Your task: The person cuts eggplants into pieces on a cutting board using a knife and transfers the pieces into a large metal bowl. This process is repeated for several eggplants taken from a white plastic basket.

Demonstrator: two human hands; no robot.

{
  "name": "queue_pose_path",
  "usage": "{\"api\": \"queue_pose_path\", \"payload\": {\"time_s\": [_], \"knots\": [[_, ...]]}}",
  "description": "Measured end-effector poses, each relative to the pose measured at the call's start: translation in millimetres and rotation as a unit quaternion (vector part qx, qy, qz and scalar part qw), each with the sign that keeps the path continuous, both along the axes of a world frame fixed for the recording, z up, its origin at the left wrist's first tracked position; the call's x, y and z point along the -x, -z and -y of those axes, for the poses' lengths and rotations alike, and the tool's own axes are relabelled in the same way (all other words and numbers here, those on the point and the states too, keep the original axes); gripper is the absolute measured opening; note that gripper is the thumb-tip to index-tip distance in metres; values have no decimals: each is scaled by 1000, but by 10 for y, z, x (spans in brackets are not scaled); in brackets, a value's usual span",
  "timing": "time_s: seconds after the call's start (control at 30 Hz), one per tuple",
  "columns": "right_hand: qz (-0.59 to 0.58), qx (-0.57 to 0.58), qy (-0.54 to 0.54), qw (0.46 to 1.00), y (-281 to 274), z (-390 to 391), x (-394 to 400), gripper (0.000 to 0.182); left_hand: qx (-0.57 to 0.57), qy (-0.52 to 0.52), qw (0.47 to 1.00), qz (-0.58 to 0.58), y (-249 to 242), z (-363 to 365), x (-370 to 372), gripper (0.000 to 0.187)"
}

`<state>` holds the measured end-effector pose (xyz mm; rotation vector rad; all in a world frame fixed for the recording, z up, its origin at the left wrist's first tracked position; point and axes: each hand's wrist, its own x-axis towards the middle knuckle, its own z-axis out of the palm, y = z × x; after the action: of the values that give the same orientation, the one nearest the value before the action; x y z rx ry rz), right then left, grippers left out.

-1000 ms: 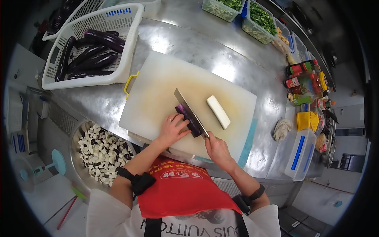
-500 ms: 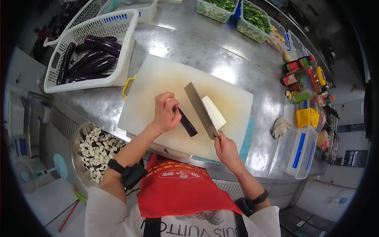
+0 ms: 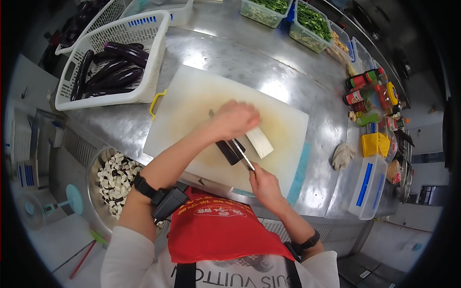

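My right hand (image 3: 266,187) is closed round the handle of a cleaver (image 3: 244,154), whose blade stands on edge between two pieces of eggplant. On the blade's left lies a dark-skinned eggplant piece (image 3: 226,151). To its right a long eggplant piece (image 3: 260,142) shows its white cut face. My left hand (image 3: 234,119), blurred by motion, is over the far ends of the blade and the pieces; its fingers are too smeared to read. All of this is on a white cutting board (image 3: 185,105).
A white basket (image 3: 161,57) of whole eggplants (image 3: 115,72) stands at the upper left. Lower left, a metal bowl (image 3: 92,180) holds eggplant cubes (image 3: 117,180). Tubs of chopped greens (image 3: 311,21) are at the back; bottles (image 3: 363,78) and a cloth glove (image 3: 343,156) lie at the right.
My left hand has left the dark eggplant piece and moved right, over the white-faced piece. The cleaver has shifted left and turned edge-on to the view, close beside the dark piece.
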<state>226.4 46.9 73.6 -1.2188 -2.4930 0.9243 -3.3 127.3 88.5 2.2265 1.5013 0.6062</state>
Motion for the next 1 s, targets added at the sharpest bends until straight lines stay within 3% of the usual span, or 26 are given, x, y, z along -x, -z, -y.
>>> {"api": "queue_pose_path", "payload": {"time_s": [0.07,0.17,0.27,0.37,0.47,0.57,0.77,0.87,1.0], "knots": [[-17,65,59,996,-116,25,-134,23,-110,-165,952,232,-295,99,178,19],[-41,95,128,986,-95,6,-317,18,-109,-101,987,64,-108,254,437,23],[-32,112,140,983,-95,-69,-336,15,-181,33,972,-147,775,590,381,34],[-15,104,113,988,-44,-125,-309,18,-46,6,993,-106,871,743,375,46],[-14,46,66,997,109,-229,-226,18,29,-202,976,-80,1026,1032,225,51],[5,8,28,1000,196,-365,-110,20,12,-320,947,-9,1129,1191,-19,56],[42,-22,-35,998,175,-456,109,24,-80,-367,926,-15,1216,1290,-189,59],[55,-18,-40,998,147,-511,114,24,-55,-364,929,29,1125,1308,-159,52],[47,-14,-46,998,-187,-396,149,24,-111,-338,927,116,1110,1501,-54,38]]}}
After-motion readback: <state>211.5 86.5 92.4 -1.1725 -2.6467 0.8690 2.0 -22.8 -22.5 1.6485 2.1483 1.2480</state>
